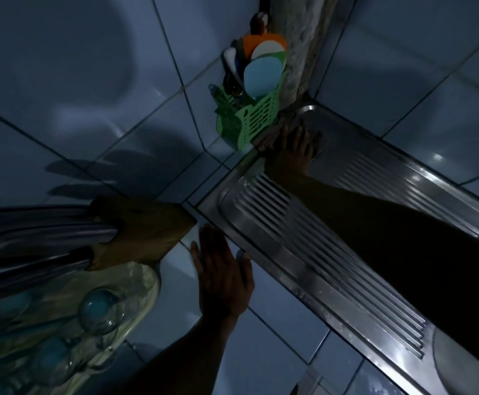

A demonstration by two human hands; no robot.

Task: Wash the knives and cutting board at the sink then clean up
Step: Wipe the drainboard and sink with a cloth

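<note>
Dimly, the left hand [222,276] lies flat, fingers straight, on the tiled table [261,352]; the right hand [292,151] spreads wide beside the green slotted plastic holder [249,121]. No writing is readable.

Caddy [249,121] in far corner behind drainboard [318,252], cutting board [144,232] left, glasses tray [135,292] nearer.

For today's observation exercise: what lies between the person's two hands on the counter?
In the head view, between the left hand on the tiles and the right hand by the green basket lies the ribbed steel drainboard, bare.
</note>
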